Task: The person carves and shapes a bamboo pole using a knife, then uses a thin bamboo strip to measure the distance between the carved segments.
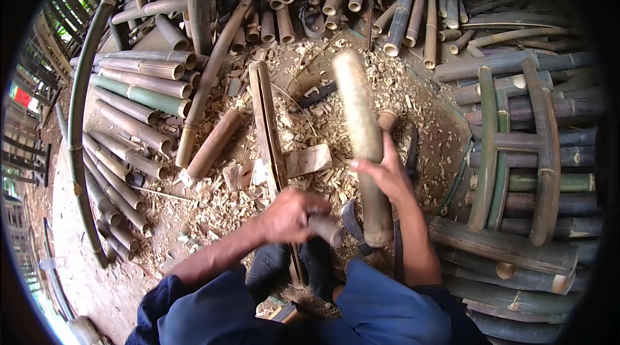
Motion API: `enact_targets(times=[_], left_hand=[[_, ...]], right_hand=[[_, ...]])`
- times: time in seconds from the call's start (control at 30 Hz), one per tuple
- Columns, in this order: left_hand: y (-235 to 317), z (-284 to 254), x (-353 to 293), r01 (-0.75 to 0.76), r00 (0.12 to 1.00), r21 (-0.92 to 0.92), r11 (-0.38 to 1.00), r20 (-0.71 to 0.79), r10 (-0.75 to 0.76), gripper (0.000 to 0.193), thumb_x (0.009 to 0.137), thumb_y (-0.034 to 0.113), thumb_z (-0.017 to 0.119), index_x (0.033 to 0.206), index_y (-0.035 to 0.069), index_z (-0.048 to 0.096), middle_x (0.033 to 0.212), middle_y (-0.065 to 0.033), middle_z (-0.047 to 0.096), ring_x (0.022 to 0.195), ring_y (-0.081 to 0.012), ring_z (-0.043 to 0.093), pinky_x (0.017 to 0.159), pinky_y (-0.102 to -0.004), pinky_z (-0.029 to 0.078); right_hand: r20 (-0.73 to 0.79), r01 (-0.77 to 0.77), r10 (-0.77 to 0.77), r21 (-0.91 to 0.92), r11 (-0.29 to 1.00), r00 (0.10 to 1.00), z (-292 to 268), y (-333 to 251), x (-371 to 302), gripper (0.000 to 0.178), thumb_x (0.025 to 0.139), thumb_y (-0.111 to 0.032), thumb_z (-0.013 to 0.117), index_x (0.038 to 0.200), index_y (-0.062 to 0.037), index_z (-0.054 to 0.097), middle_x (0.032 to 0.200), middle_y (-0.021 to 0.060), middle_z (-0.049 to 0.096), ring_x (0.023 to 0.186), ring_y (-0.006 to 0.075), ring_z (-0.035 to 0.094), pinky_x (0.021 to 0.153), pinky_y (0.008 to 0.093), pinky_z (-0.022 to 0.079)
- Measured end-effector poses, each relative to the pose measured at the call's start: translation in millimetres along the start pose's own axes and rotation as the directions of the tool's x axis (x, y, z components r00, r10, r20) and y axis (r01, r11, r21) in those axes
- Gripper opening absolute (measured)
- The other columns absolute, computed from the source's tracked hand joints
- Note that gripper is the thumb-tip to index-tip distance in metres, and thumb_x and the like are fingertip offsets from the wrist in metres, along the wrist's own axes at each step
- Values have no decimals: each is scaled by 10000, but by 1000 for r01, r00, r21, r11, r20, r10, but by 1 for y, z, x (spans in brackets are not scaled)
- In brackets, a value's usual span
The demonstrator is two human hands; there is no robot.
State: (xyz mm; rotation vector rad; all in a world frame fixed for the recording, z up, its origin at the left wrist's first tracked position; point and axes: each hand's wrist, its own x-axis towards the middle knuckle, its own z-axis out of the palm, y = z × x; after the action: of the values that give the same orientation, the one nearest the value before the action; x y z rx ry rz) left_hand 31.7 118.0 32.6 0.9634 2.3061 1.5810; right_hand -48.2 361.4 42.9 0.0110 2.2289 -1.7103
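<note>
My right hand (389, 174) is wrapped around a thick bamboo length (361, 129), held upright in view; its upper end is pale and smeared by motion, its lower end browner. Closed in a fist, my left hand (294, 214) grips a short round wooden handle (327, 230) whose butt end points right; whatever is at its other end is hidden. Under that hand runs a long split pole (268, 132), passing down between my dark shoes (268, 269). A pale wood block (310, 161) lies across beneath the pole. Beside the handle rests a curved dark blade-like piece (352, 221).
Wood chips (242, 216) cover the ground. Stacked bamboo lengths (139, 96) lie to the left, and more (413, 9) at the back. On the right stands a bamboo frame (516, 145) over piled poles (549, 182). A bent pole (81, 112) arches along the left.
</note>
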Motion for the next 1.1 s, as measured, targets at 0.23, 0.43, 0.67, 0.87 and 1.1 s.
enact_targets(times=[0.23,0.43,0.67,0.87,1.1], left_hand=[[-74,-15,-116,822,515,26,569,-461,-723,234,925,154,670,1071,-29,659,794,-171,695,623,-254,651,589,-416,532],[-94,-9,-225,974,226,189,123,-824,-519,539,845,170,692,1319,11,491,1211,-255,495,1159,-444,473,998,-524,408],[-78,24,-154,683,576,-89,724,-544,-610,608,897,350,760,1345,17,521,1252,-239,581,1181,-366,559,993,-503,482],[-101,45,-132,596,620,-436,675,-284,-731,853,844,550,784,1373,-53,495,1241,-249,635,1055,-334,646,951,-441,520],[-98,54,-109,662,540,-351,662,-390,-746,682,811,451,830,1185,-51,559,1029,-242,666,972,-339,656,878,-444,519]], right_hand=[[-532,-112,-153,-434,894,833,-110,112,81,1009,822,-191,813,1584,16,185,1533,264,414,1388,368,453,1165,427,360],[-164,6,-219,-788,616,962,-19,62,-26,438,877,-235,747,1213,-4,586,1143,261,631,1035,405,634,846,514,495],[100,-113,445,-897,428,890,8,155,-153,737,801,-265,810,1365,-35,395,1348,310,503,1117,508,579,919,551,485],[-12,-152,155,-265,952,988,47,92,-151,267,929,-176,645,1106,5,562,798,158,583,773,319,657,701,440,540],[265,-309,225,339,889,938,109,44,-75,360,1022,-215,477,1305,6,507,791,135,646,602,202,662,513,338,584]])
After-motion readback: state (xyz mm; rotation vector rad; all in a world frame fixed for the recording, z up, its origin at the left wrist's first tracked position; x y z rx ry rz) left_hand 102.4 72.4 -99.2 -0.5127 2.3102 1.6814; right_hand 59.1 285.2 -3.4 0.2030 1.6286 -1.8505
